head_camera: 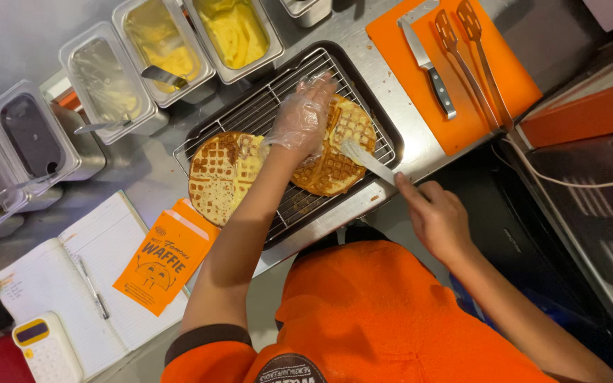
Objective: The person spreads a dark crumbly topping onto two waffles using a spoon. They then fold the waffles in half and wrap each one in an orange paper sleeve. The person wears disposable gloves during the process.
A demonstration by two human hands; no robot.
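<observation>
Two waffles (335,149) on wire rack (278,106), steel counter (143,170). Gloved left hand (303,117) presses flat on the waffle at 3 o'clock; right hand (434,216) grasps spatula (367,159). Orange cutting board (455,92) at 2 o'clock.

My gloved left hand (303,117) covers the middle of the right waffle (335,149), my forearm hides part of the rack (278,106), and the frame's edge crops the calculator (45,347)
</observation>
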